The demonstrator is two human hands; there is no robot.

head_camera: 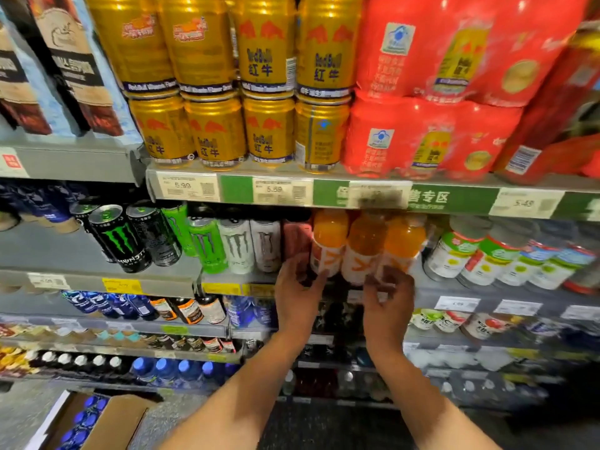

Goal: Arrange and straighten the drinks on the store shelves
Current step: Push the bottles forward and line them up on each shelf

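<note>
Three orange drink bottles stand side by side at the front edge of the middle shelf, upright and touching one another, their white labels facing out. The left hand reaches up to the leftmost bottle: its grip is spread wide, thumb and fingers curved round the bottle's lower left side and touching the label without fully closing. The right hand is at the base of the rightmost bottle; its fingers are bent and half curled in front of the label, but motion blur hides whether the grip pinches the bottle or only brushes it.

Just left of the left grip stands a row of Monster cans, black, green and white, some turned at slightly different angles. Just right of the right grip are green-and-white labelled bottles. Above both hands, the next shelf carries stacked gold Red Bull cans and red shrink-wrapped multipacks, with price tags along its front rail. Below the forearms, lower shelves hold more bottles.
</note>
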